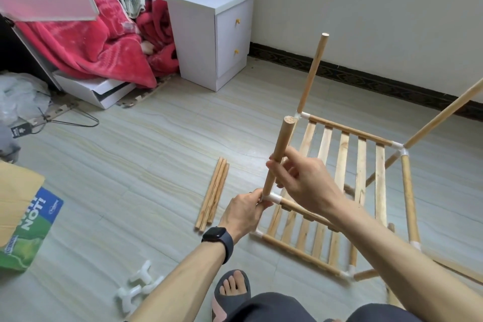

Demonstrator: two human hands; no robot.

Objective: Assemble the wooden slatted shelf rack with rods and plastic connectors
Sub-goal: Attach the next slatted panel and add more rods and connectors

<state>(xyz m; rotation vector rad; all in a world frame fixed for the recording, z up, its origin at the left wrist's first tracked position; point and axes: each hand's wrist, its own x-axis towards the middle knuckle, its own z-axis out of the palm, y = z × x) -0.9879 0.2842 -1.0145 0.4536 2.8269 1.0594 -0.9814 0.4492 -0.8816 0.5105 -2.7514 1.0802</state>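
Observation:
The partly built wooden rack (342,165) stands on the floor, two slatted shelves joined by rods and white plastic connectors. A wooden rod (281,149) rises from the near-left corner connector (273,198). My right hand (305,180) is wrapped around that rod at mid-height. My left hand (245,210), a dark watch on its wrist, pinches the connector at the rod's foot. Two more upright rods (312,73) stick up at the far corners. Three spare rods (213,193) lie together on the floor left of the rack.
Spare white connectors (138,286) lie on the floor near my left forearm. A white bedside cabinet (211,31) stands by the wall, next to red blankets. A cardboard box (21,219) sits at the left. A wire hanger (70,116) lies further back. My sandalled foot (232,287) is below.

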